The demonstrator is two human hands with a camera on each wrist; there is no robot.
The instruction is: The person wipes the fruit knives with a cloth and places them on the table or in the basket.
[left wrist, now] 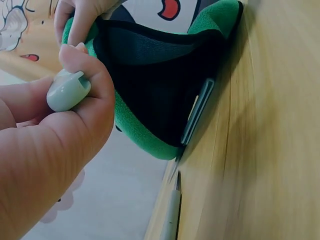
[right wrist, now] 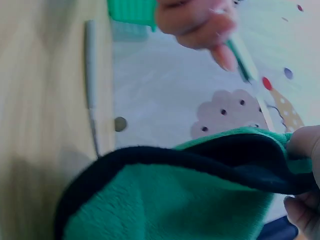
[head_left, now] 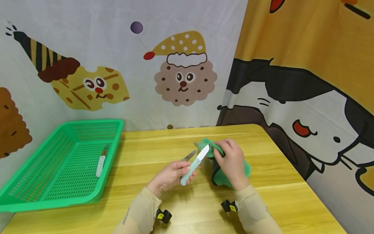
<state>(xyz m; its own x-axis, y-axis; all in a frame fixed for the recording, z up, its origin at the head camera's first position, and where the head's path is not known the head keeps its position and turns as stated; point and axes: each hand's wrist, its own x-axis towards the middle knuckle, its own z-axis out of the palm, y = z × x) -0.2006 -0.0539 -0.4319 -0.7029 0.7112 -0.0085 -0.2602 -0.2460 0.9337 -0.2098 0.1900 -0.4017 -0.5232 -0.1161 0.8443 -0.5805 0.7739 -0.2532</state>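
My left hand point(head_left: 172, 177) grips a small paring knife point(head_left: 192, 169) by its pale mint handle, blade angled up and to the right. The handle's butt end point(left wrist: 69, 91) pokes out of the fist in the left wrist view. My right hand point(head_left: 232, 161) pinches the edge of a green plush cloth point(head_left: 223, 178) with black edging and a dark underside; the blade tip is close to the cloth in the head view. Lying on the table are a second knife point(right wrist: 91, 65) and a third knife point(left wrist: 199, 111), the latter partly covered by the cloth.
On the left of the wooden table point(head_left: 146, 146) stands a green perforated basket point(head_left: 100, 191). Inside it, along the right wall, lies a white-handled knife point(head_left: 100, 164). A printed curtain point(head_left: 140, 81) hangs behind the table and along its right side.
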